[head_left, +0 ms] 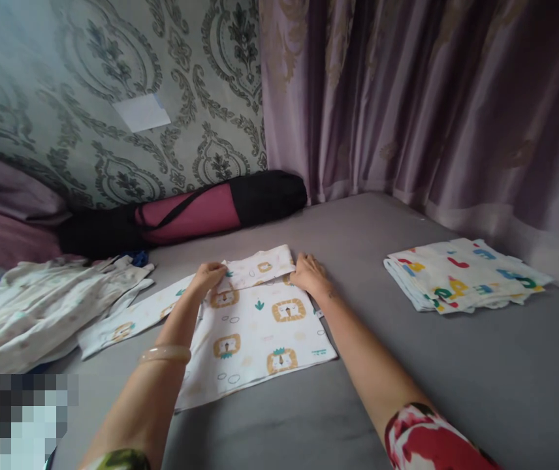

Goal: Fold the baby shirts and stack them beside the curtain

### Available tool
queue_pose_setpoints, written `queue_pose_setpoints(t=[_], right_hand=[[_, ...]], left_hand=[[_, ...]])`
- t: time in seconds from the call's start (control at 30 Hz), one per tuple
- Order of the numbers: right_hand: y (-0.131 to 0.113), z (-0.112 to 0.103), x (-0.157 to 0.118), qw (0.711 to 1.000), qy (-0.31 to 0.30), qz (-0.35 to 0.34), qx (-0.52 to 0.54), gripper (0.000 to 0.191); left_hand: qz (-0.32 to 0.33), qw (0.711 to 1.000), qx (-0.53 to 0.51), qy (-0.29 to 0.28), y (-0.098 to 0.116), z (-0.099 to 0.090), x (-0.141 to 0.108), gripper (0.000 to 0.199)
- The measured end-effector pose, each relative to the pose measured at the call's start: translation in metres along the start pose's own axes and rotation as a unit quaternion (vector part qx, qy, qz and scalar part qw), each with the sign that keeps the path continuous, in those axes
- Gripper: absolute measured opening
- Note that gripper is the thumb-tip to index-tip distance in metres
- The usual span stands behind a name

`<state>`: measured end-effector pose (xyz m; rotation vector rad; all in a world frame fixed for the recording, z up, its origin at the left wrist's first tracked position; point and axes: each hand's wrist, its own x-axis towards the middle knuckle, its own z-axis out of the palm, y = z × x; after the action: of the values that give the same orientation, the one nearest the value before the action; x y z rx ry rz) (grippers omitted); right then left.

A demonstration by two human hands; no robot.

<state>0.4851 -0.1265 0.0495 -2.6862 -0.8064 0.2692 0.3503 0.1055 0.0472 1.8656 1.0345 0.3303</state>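
A white garment printed with tan lion faces [260,333] lies flat on the grey sheet, its far part folded over in a band. One long sleeve stretches out to the left. My left hand [209,277] pinches the band's left end, fingers pressed together on the cloth. At the band's right end, my right hand [309,274] has its fingers on the cloth; the fingertips are partly hidden, so its grip is unclear. Both hands touch the same garment, one on either side.
Folded cloths with colourful letters [460,271] are stacked at the right. Loose pale clothes [54,307] lie in a heap at the left. A black and pink long bag [191,212] rests along the patterned wall. Purple curtains [382,98] hang behind the grey sheet [456,365].
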Motion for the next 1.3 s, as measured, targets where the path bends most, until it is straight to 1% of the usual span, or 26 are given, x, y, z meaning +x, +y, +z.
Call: queue_pose_setpoints(t=[0.07,0.1,0.2,0.23,0.27,0.3,0.33,0.37,0.4,0.43,0.47,0.57,0.63,0.7,0.77,0.93,1.03,1.1,1.13,1.2,1.23,1.3], right_hand=[[0.005,-0.003,0.004,0.999,-0.033,-0.016,0.007,0.046],[0.009,-0.005,0.007,0.998,-0.062,-0.027,0.016,0.047],[0.021,-0.009,0.017,0.984,-0.158,-0.055,0.059,0.04],[0.024,-0.009,0.021,0.982,-0.163,-0.053,0.074,0.036],[0.025,-0.009,0.023,0.986,-0.14,-0.045,0.084,0.032],[0.024,-0.008,0.024,0.991,-0.09,-0.034,0.089,0.03],[0.022,-0.006,0.025,0.995,-0.028,-0.027,0.089,0.032],[0.018,-0.003,0.025,0.995,0.032,-0.026,0.086,0.034],[0.014,0.0,0.024,0.993,0.079,-0.036,0.081,0.037],[0.009,0.005,0.024,0.99,0.105,-0.056,0.075,0.039],[0.005,0.009,0.023,0.988,0.113,-0.085,0.069,0.041],[-0.003,0.025,0.019,0.979,0.103,-0.173,0.035,0.045],[-0.003,0.033,0.018,0.977,0.077,-0.197,0.006,0.051],[-0.002,0.038,0.016,0.981,0.043,-0.19,-0.015,0.056],[-0.002,0.04,0.015,0.984,0.02,-0.173,-0.024,0.058],[-0.002,0.041,0.019,0.989,0.024,-0.147,-0.009,0.058],[0.008,0.037,0.029,0.987,0.012,-0.15,0.048,0.055],[0.019,0.031,0.037,0.982,-0.009,-0.137,0.131,0.051],[0.024,0.026,0.041,0.977,-0.008,-0.12,0.177,0.05],[0.031,0.018,0.046,0.966,0.023,-0.082,0.246,0.049],[0.031,0.014,0.047,0.962,0.043,-0.072,0.261,0.049],[0.021,0.011,0.045,0.961,0.059,-0.086,0.258,0.049]], left_hand=[[0.031,0.998,0.046,0.007,-0.014,0.001,0.005,0.021],[0.051,0.996,0.067,0.01,-0.018,0.001,0.008,0.024],[0.093,0.987,0.131,0.025,-0.021,-0.001,0.017,0.033],[0.096,0.984,0.148,0.031,-0.021,-0.002,0.019,0.035],[0.096,0.981,0.162,0.04,-0.021,-0.003,0.021,0.037],[0.095,0.979,0.173,0.05,-0.021,-0.003,0.021,0.038],[0.096,0.977,0.181,0.059,-0.021,-0.004,0.022,0.038],[0.099,0.975,0.187,0.066,-0.021,-0.004,0.022,0.038],[0.101,0.973,0.192,0.072,-0.022,-0.005,0.021,0.039],[0.101,0.972,0.196,0.078,-0.023,-0.005,0.02,0.039],[0.099,0.972,0.199,0.082,-0.024,-0.005,0.019,0.04],[0.094,0.969,0.209,0.089,-0.026,-0.004,0.014,0.041],[0.104,0.966,0.22,0.093,-0.028,-0.004,0.012,0.04],[0.118,0.96,0.236,0.092,-0.031,-0.002,0.01,0.04],[0.129,0.955,0.251,0.093,-0.035,0.0,0.008,0.039],[0.114,0.952,0.265,0.106,-0.042,0.006,0.003,0.044],[0.107,0.953,0.255,0.127,-0.04,0.01,-0.001,0.048],[0.094,0.955,0.242,0.145,-0.038,0.013,-0.004,0.049],[0.087,0.957,0.231,0.152,-0.037,0.014,-0.006,0.049],[0.079,0.962,0.207,0.16,-0.035,0.016,-0.009,0.048],[0.078,0.964,0.195,0.161,-0.035,0.017,-0.01,0.047],[0.08,0.967,0.18,0.162,-0.035,0.017,-0.012,0.047]])
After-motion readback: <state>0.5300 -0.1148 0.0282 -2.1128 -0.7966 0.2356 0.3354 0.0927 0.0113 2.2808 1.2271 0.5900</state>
